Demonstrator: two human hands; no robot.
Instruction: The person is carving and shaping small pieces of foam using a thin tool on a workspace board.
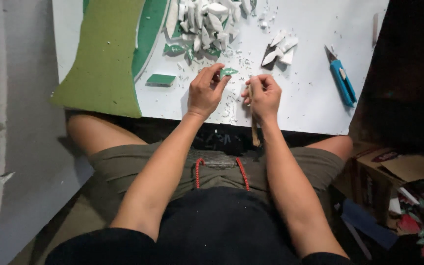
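Grey sheet (25, 122): one, far left, standing on edge beside the white board.
Board (315, 98): one white board across the person's knees; it carries everything below. Scattered white crumbs lie over its middle.
Green foam (105, 59): one large olive piece on the board's left part, its lower corner overhanging the edge. One darker green curved band (148, 34) runs along its right side.
Green block (161, 79): one small flat rectangle, lying alone just right of the foam, left of the left hand.
Big pile (204, 22): many white leaf-shaped chips heaped at the top centre, too tangled to count; a few green ones, perhaps four, show at its lower edge.
Left hand (206, 92): palm down on the board, thumb and forefinger pinched on one small green chip (228, 71), held just above the board surface, below the big pile.
Right hand (263, 93): closed in a fist round one thin wooden stick (254, 130), likely a tool handle; the stick runs down past the wrist toward the lap. Working end hidden inside the fist. The two hands are near each other, not touching.
Small pile (279, 49): about five white chips, up and right of the right hand, apart from the big pile.
Cutter (342, 81): one blue cutter, lying slantwise near the board's right edge, well apart from both hands.
Box (393, 172): one open cardboard box on the floor, lower right.
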